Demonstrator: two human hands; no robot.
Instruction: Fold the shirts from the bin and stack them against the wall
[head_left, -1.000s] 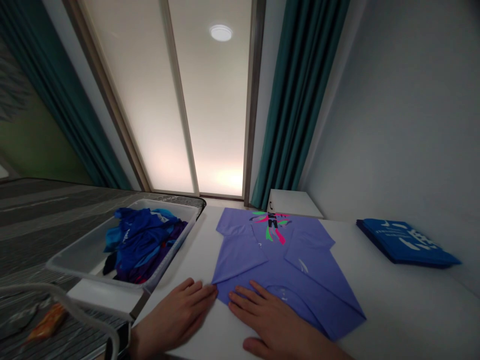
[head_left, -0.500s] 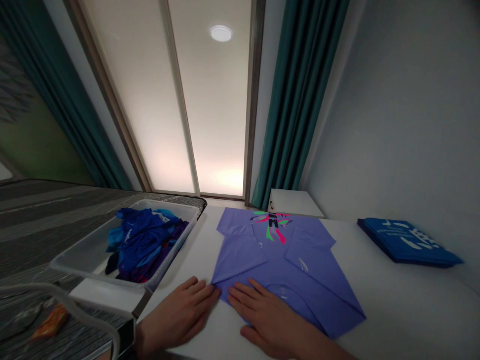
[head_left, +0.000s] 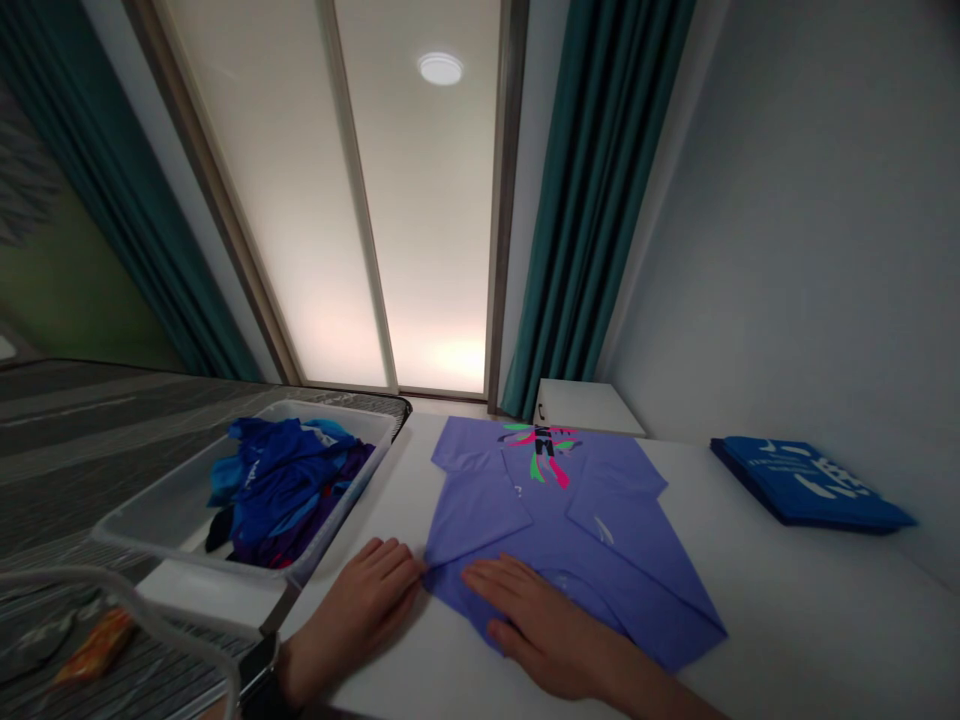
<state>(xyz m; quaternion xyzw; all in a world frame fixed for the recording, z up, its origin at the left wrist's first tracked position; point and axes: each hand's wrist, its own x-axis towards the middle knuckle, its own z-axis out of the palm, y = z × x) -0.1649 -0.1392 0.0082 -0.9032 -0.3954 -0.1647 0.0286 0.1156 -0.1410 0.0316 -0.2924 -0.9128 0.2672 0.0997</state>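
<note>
Head view. Shows purple shirt (head_left: 480,505) extending forward and right from left hand (head_left: 367,595); finds right hand (head_left: 536,615) flat on near end, grasping nothing; cannot tell any left-side pinch.

Teal curtains (head_left: 600,220) flank pale, glowing panels (head_left: 431,240)
A round light (head_left: 440,69) shines in one; a plain grey wall (head_left: 810,240) stands at right.

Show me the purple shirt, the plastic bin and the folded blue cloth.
Purple shirt (head_left: 551,530): head view, middle of the spread fabric.
Plastic bin (head_left: 161,510): head view, inside of its left wall.
Folded blue cloth (head_left: 808,482): head view, printed top face.
</note>
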